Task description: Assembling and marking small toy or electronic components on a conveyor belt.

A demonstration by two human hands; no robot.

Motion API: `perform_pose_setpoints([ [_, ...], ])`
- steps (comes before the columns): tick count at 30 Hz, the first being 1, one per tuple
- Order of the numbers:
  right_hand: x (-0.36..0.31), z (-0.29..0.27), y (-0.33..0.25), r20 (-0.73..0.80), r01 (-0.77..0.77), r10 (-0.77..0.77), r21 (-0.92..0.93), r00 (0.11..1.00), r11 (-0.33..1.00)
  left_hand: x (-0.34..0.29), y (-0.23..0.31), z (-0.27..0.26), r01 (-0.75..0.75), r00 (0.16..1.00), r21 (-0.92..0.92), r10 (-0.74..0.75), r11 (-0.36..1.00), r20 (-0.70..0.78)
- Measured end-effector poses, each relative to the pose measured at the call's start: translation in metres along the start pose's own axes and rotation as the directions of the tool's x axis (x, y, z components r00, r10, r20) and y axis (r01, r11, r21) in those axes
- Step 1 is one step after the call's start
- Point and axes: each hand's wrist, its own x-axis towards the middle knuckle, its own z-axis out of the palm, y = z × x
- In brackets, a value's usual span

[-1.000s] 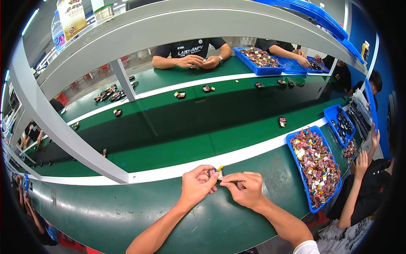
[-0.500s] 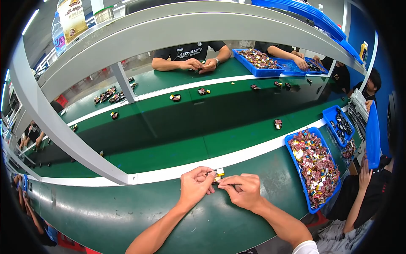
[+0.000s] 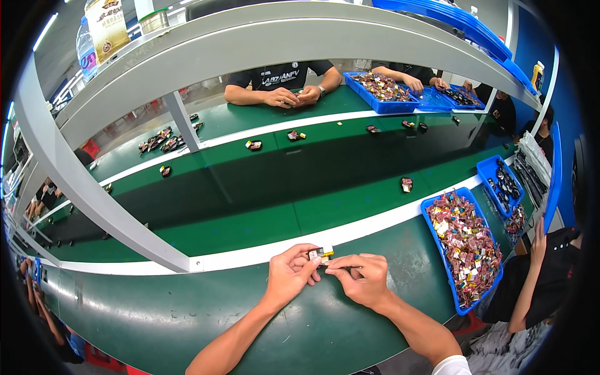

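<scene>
My left hand (image 3: 290, 272) is closed on a small electronic module (image 3: 321, 254) above the green bench, holding it between thumb and fingers. The module has a dark casing with white and yellow parts. At its right edge my right hand (image 3: 364, 279) is closed in a pinch. A thin dark piece shows between those fingertips, too small to make out whether it is a wire or a tool. My fingers hide the lower part of the module.
A blue tray (image 3: 464, 310) heaped with small wired parts stands to my right; a smaller blue tray (image 3: 516, 201) holds black pieces. Beyond the white rail (image 3: 350, 236), a green conveyor belt (image 3: 262, 212) carries scattered modules. A grey post (image 3: 106, 181) rises at left. Co-workers sit opposite and at right.
The module in my left hand has turned to show more of its white and yellow face. Modules on the belt have shifted slightly left. The right-hand co-worker's raised blue tray has moved.
</scene>
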Motion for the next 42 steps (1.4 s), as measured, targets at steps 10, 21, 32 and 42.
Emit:
perform_pose_setpoints([
  [10,-0.005,0.006,0.002,0.001,0.050,-0.050,-0.013,0.999,0.999,0.000,0.000,0.000,0.006,0.999,0.043,-0.005,0.999,-0.032],
  [21,-0.004,0.008,0.004,-0.076,0.055,-0.051,0.041,0.996,0.998,0.000,0.001,0.000,-0.034,0.999,0.087,0.034,0.996,-0.008],
  [32,-0.003,0.005,-0.002,-0.079,-0.016,0.022,0.069,0.997,0.998,0.001,0.006,-0.005,0.003,0.999,-0.072,0.001,0.997,0.045],
  [42,-0.005,0.009,-0.002,-0.037,0.114,-0.115,-0.017,0.993,0.993,0.001,0.002,-0.005,0.018,1.000,-0.047,-0.018,0.999,0.001],
])
